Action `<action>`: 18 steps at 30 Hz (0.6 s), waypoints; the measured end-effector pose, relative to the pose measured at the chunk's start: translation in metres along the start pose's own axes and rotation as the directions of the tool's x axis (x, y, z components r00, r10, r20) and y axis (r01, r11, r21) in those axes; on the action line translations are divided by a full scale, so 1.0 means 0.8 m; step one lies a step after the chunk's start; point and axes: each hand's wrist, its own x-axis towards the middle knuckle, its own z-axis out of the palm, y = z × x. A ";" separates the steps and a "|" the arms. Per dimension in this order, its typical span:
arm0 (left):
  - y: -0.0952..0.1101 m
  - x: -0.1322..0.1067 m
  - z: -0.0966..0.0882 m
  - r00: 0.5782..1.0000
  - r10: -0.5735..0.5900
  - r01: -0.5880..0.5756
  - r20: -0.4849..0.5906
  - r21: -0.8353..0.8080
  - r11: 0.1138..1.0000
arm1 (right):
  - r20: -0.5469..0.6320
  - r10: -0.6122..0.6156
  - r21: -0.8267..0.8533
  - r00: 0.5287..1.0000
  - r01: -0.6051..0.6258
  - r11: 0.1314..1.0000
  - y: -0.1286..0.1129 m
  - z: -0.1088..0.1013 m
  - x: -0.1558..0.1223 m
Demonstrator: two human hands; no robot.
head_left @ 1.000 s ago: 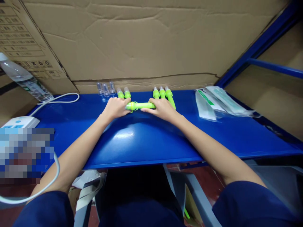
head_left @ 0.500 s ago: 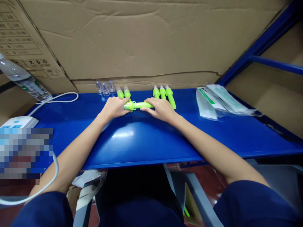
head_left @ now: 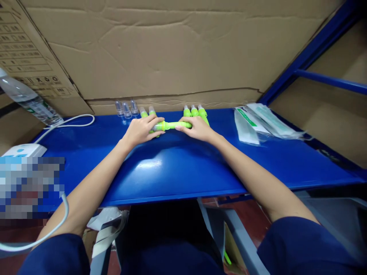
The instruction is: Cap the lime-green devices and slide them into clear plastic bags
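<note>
A lime-green tube [head_left: 172,125] with a clear cap at its left end lies level between my hands, above the blue table. My left hand [head_left: 140,130] closes around the capped end, with thumb and fingers along the clear part. At the plain end, my right hand [head_left: 199,128] grips the tube between thumb and fingers. Just behind my left hand are two similar green tubes [head_left: 152,111], partly hidden by it. Several more capped green tubes [head_left: 202,112] lie behind my right hand, their lower ends covered.
Loose clear caps [head_left: 126,109] stand at the back left of the blue table [head_left: 177,168]. Plastic-wrapped packets [head_left: 252,122] lie to the right. At left are a water bottle [head_left: 34,101], a white power strip [head_left: 25,150] and its cable. Cardboard [head_left: 160,53] walls the back.
My left hand has shifted onto the tube's clear cap, covering it with the fingers. My right hand has slid slightly right along the tube, and the tube has moved a little right.
</note>
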 end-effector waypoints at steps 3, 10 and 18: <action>-0.003 -0.002 0.005 0.999 0.028 -0.028 -0.024 -0.020 0.999 | 0.022 -0.019 0.023 1.000 0.018 1.000 0.000 0.002 0.000; 0.001 -0.002 0.010 0.996 0.042 -0.049 -0.078 -0.090 0.995 | 0.079 -0.013 0.052 0.997 0.009 0.999 0.007 -0.007 0.000; -0.002 0.000 0.003 0.999 -0.027 0.025 -0.018 -0.105 0.994 | -0.030 0.011 0.114 0.999 -0.008 0.993 0.006 0.001 0.002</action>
